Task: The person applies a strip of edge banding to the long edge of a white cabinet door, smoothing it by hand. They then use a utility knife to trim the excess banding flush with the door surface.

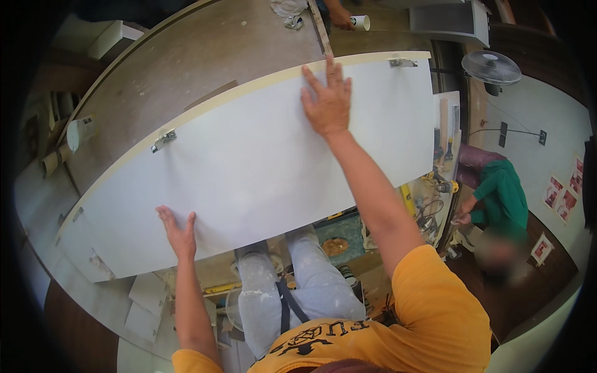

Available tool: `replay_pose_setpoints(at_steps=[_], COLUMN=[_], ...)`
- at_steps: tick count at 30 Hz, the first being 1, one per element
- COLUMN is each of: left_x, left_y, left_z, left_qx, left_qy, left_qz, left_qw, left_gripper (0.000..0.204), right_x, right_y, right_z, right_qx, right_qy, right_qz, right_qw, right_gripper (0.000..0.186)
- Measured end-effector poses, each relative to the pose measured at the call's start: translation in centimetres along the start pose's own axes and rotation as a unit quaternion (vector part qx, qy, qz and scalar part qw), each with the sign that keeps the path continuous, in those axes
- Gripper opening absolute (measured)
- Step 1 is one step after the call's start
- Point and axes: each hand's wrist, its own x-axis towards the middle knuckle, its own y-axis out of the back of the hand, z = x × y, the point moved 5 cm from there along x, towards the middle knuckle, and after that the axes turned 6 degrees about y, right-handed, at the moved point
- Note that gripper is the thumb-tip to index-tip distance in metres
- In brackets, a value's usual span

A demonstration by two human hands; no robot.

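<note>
A long white panel lies across the front of me, with a pale yellowish strip along its far edge. Metal hinges are fixed to it: one hinge on the far left side, another hinge at the far right corner. My left hand rests on the panel's near left part, thumb and fingers apart. Farther off, my right hand lies spread near the far edge, its fingertips reaching the strip. Neither hand holds anything.
Beyond the panel stretches a brown board surface. At the top, another person's hand is beside a white cup. A person in green bends over at the right, below a fan. A yellow-and-black power drill lies between us.
</note>
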Motion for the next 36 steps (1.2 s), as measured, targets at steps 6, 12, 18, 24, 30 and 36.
replay_pose_setpoints(at_steps=[6, 12, 18, 24, 30, 36], left_x=[-0.1, -0.1, 0.0, -0.1, -0.5, 3.5], left_y=[0.0, -0.2, -1.2, -0.7, 1.6, 8.6], left_z=[0.9, -0.6, -0.3, 0.2, 2.3, -10.4], left_qx=[-0.003, 0.004, 0.032, 0.042, 0.143, -0.212], left_qy=[0.007, -0.015, 0.004, 0.004, -0.019, -0.073], left_qz=[-0.008, 0.001, 0.001, 0.007, -0.042, -0.023], left_qw=[1.000, 1.000, 0.999, 0.999, 0.989, 0.974], left_gripper=[0.099, 0.101, 0.108, 0.109, 0.097, 0.041], right_x=[-0.4, -0.4, 0.4, -1.6, -3.0, -9.4], right_y=[0.3, -1.3, -0.6, -5.7, -8.0, -8.9], right_z=[0.7, 1.3, 9.3, -9.8, -19.6, -20.4], right_qx=[-0.016, -0.052, -0.097, -0.062, -0.101, 0.041], right_qy=[-0.053, 0.064, -0.155, -0.044, 0.104, 0.041], right_qz=[-0.004, -0.042, 0.021, -0.001, -0.050, 0.061], right_qw=[0.998, 0.996, 0.983, 0.997, 0.988, 0.996], right_gripper=[0.057, 0.065, 0.088, 0.079, 0.072, 0.068])
